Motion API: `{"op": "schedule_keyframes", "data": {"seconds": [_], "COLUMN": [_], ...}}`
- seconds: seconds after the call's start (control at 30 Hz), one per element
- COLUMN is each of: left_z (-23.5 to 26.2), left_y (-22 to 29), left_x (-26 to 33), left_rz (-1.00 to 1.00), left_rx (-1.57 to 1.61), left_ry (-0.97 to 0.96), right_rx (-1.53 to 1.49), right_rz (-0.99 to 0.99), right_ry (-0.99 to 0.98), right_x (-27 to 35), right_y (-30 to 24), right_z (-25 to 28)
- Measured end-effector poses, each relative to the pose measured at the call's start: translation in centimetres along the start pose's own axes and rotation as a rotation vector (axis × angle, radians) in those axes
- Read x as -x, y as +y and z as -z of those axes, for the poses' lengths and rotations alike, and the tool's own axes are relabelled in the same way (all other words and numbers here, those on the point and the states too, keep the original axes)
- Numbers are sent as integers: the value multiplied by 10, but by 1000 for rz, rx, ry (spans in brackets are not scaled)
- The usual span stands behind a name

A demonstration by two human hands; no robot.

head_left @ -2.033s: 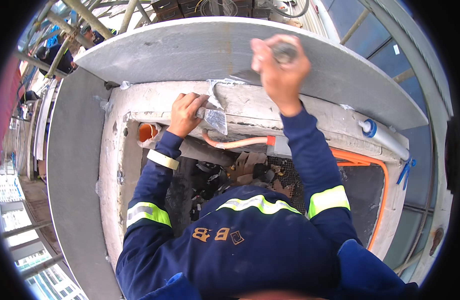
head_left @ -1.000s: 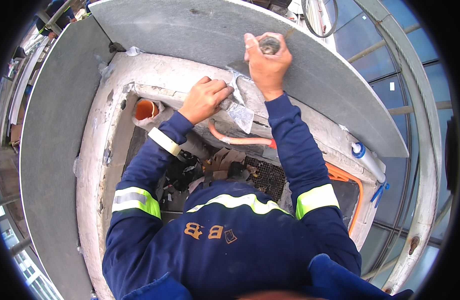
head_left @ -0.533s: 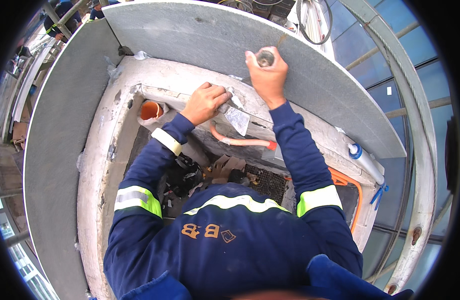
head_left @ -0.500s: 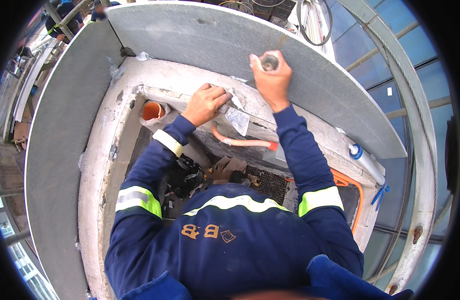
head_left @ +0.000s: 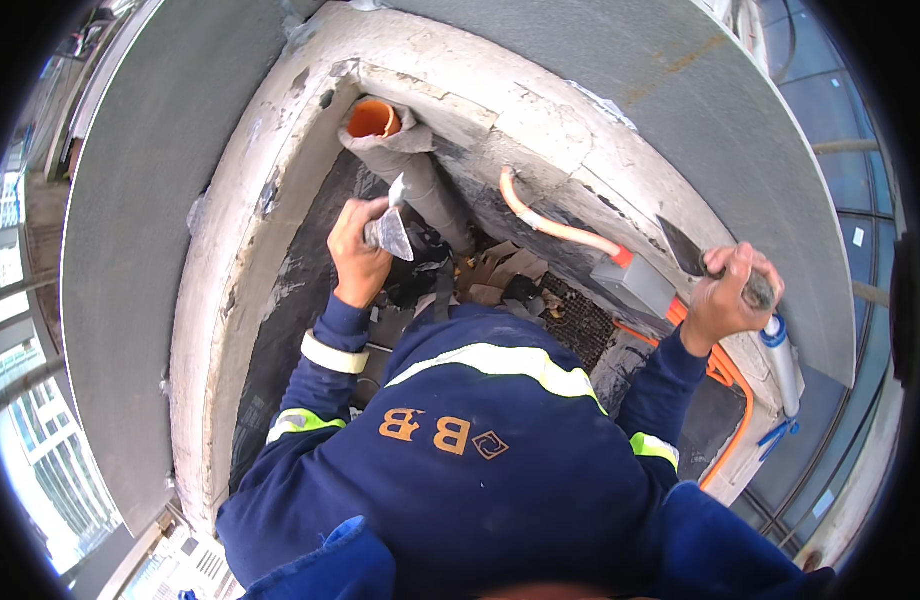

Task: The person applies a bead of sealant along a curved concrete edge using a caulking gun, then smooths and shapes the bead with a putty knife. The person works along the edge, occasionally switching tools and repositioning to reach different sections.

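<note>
My left hand (head_left: 358,250) is raised over the recess, its fingers closed on a small putty knife (head_left: 390,236) with a silver, flared blade. A white lump (head_left: 397,190) shows at the upper side of that tool; what it is, I cannot tell. On the right, my right hand (head_left: 730,300) grips a pointing trowel (head_left: 682,246) by its handle. The dark pointed blade is directed up and left, near the pale ledge (head_left: 540,115). Just beyond the right hand lies a sealant tube (head_left: 783,365) with a blue collar.
Grey upright panels (head_left: 130,260) curve round the ledge. An orange pipe (head_left: 372,119) in a cloth-like wrap stands in the recess corner. An orange conduit (head_left: 555,226) runs to a grey box (head_left: 635,280). Rubble and torn cardboard (head_left: 505,270) lie at the bottom.
Both hands have left the far ledge. My left hand has drawn back over the recess with the putty knife; my right has swung right and nearer with the trowel. The view has shifted too.
</note>
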State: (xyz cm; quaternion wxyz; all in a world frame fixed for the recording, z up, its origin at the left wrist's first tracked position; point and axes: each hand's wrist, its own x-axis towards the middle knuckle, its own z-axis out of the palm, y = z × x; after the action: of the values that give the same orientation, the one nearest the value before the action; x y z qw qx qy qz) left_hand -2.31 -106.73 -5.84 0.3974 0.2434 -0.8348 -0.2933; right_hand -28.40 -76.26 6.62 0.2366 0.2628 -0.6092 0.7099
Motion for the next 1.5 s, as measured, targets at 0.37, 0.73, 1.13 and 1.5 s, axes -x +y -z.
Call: {"op": "schedule_keyframes", "data": {"seconds": [0.37, 0.73, 1.13, 1.5], "left_z": [15, 9, -11, -30], "left_y": [-15, -37, -46, -40], "left_x": [-57, -73, -65, -38], "left_rz": [174, 288, 5, -1], "left_rx": [-20, -172, -198, -206], "left_ry": [339, 225, 58, -168], "right_rx": [62, 44, 123, 159], "right_rz": [138, 169, 240, 116], "right_ry": [-199, -193, -157, -118], "right_x": [-3, 3, 9, 25], "right_y": [-5, -20, -38, -41], "right_z": [-20, 21, 4, 18]}}
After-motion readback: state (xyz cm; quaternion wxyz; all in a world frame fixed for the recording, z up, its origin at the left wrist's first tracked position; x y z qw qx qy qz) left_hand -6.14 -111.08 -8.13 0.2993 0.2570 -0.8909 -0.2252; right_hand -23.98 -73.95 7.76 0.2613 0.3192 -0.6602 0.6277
